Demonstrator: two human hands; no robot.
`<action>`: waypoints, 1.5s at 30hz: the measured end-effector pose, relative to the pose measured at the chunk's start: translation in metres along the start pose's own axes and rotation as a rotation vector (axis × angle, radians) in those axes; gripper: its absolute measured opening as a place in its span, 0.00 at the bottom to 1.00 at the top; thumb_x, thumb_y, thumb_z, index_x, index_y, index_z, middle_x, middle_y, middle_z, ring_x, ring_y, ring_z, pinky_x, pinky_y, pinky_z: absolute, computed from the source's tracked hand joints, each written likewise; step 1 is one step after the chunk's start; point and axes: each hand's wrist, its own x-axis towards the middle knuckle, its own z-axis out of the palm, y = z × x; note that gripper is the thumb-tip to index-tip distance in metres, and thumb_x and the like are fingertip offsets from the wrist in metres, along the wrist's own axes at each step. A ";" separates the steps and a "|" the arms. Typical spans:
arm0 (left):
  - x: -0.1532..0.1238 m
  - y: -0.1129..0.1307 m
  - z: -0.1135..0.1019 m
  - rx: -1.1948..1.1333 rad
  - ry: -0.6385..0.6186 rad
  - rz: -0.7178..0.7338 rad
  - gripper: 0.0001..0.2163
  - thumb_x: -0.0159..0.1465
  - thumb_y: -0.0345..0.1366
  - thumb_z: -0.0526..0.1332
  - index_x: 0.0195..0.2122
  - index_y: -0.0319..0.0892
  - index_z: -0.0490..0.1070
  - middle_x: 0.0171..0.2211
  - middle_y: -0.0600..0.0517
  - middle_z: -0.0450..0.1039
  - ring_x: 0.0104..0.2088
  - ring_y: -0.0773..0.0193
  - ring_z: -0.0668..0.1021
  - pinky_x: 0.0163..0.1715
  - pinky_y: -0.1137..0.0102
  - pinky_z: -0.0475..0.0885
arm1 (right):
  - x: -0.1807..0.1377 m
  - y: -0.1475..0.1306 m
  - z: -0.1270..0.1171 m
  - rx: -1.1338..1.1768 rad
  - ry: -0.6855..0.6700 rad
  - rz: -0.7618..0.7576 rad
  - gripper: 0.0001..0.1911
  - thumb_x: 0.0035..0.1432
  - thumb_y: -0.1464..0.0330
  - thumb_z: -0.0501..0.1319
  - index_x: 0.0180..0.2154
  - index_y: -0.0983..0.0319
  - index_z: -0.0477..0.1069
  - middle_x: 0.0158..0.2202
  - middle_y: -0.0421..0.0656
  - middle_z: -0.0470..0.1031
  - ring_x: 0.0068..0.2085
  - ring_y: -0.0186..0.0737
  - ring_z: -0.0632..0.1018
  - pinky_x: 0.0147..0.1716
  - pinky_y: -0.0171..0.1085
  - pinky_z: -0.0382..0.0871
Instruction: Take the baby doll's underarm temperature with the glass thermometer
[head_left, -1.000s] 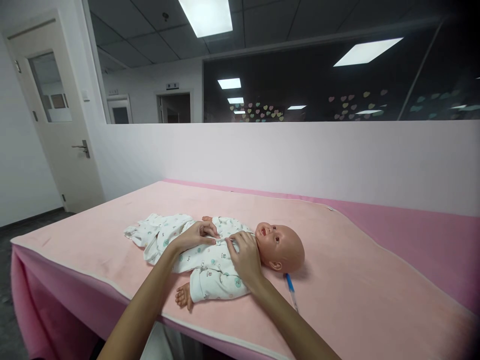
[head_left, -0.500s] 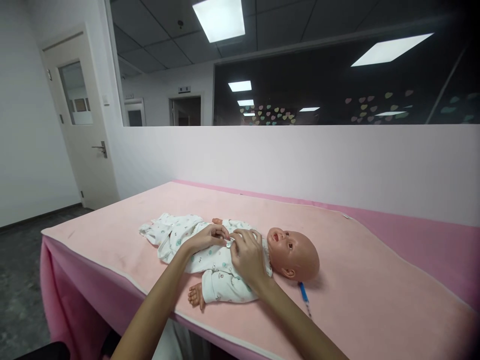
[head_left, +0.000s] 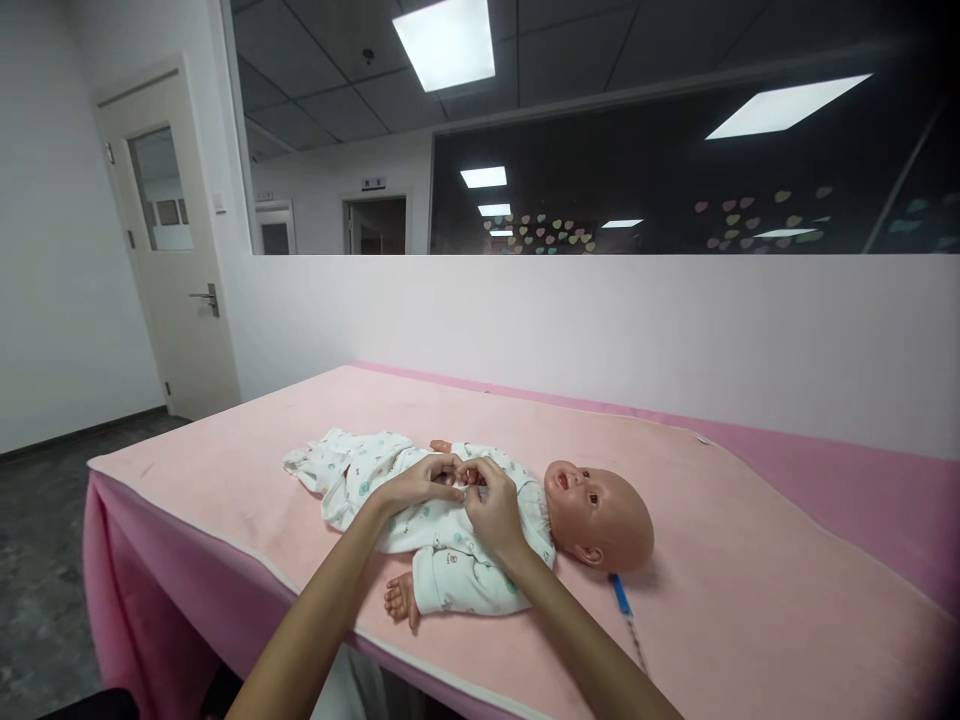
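A baby doll [head_left: 600, 512] lies on its back on the pink-covered table [head_left: 720, 580], head to the right. It wears a white patterned romper [head_left: 450, 560]. Both my hands meet over the doll's chest. My left hand [head_left: 420, 484] pinches the romper's front from the left. My right hand [head_left: 489, 510] pinches the same spot from the right, fingertips touching the left hand's. The fastening between the fingers is hidden.
A blue pen-like stick [head_left: 624, 605] lies on the cloth just below the doll's head. A low white partition wall [head_left: 600, 330] runs behind the table. A white door [head_left: 176, 250] stands at the left, with dark floor [head_left: 45, 520] beside the table.
The view has shifted, so the doll sits further right. My hands have drawn closer together on the romper's chest; the small snap seen between them earlier is now covered by the fingers.
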 end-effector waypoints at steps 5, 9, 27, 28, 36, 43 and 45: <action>0.000 -0.003 -0.002 0.015 -0.011 -0.004 0.12 0.45 0.29 0.66 0.31 0.38 0.67 0.28 0.55 0.62 0.30 0.70 0.65 0.32 0.74 0.60 | 0.002 0.001 -0.001 0.093 0.005 0.070 0.15 0.39 0.79 0.46 0.25 0.61 0.67 0.24 0.38 0.67 0.28 0.34 0.68 0.29 0.32 0.61; 0.001 -0.007 -0.002 0.007 0.008 0.007 0.13 0.45 0.30 0.66 0.32 0.38 0.67 0.30 0.53 0.65 0.34 0.67 0.68 0.36 0.71 0.62 | 0.002 0.002 -0.001 0.117 0.029 0.083 0.16 0.40 0.78 0.46 0.25 0.61 0.71 0.25 0.39 0.71 0.29 0.35 0.70 0.30 0.33 0.62; -0.018 -0.002 -0.024 0.033 -0.039 -0.052 0.20 0.46 0.31 0.67 0.41 0.39 0.68 0.37 0.48 0.70 0.41 0.62 0.72 0.43 0.65 0.66 | -0.005 -0.005 0.000 -0.276 -0.024 -0.068 0.12 0.50 0.77 0.49 0.27 0.61 0.70 0.25 0.40 0.70 0.31 0.37 0.68 0.34 0.36 0.59; -0.022 -0.003 -0.028 0.062 -0.036 -0.051 0.19 0.45 0.31 0.67 0.39 0.39 0.69 0.38 0.48 0.70 0.41 0.62 0.72 0.43 0.65 0.66 | -0.005 -0.006 0.000 -0.307 -0.053 -0.103 0.10 0.51 0.75 0.50 0.28 0.61 0.70 0.26 0.40 0.70 0.32 0.37 0.67 0.35 0.36 0.58; -0.032 -0.006 -0.035 0.237 -0.001 -0.060 0.17 0.45 0.33 0.68 0.38 0.39 0.72 0.38 0.47 0.72 0.40 0.61 0.72 0.43 0.66 0.66 | -0.006 -0.007 0.003 -0.404 -0.162 -0.228 0.03 0.53 0.72 0.54 0.27 0.62 0.64 0.28 0.40 0.68 0.33 0.36 0.66 0.37 0.37 0.55; -0.035 -0.003 -0.034 0.309 0.016 -0.045 0.14 0.45 0.34 0.67 0.35 0.41 0.74 0.37 0.49 0.73 0.39 0.62 0.73 0.40 0.69 0.66 | -0.006 -0.006 0.003 -0.420 -0.152 -0.229 0.06 0.58 0.71 0.51 0.29 0.61 0.63 0.29 0.39 0.70 0.33 0.35 0.68 0.37 0.37 0.55; -0.035 -0.003 -0.033 0.343 0.050 -0.056 0.12 0.46 0.35 0.67 0.33 0.41 0.74 0.35 0.50 0.73 0.38 0.62 0.72 0.39 0.70 0.66 | -0.006 -0.005 0.004 -0.435 -0.151 -0.231 0.06 0.58 0.71 0.51 0.29 0.61 0.63 0.29 0.39 0.70 0.33 0.35 0.68 0.37 0.37 0.55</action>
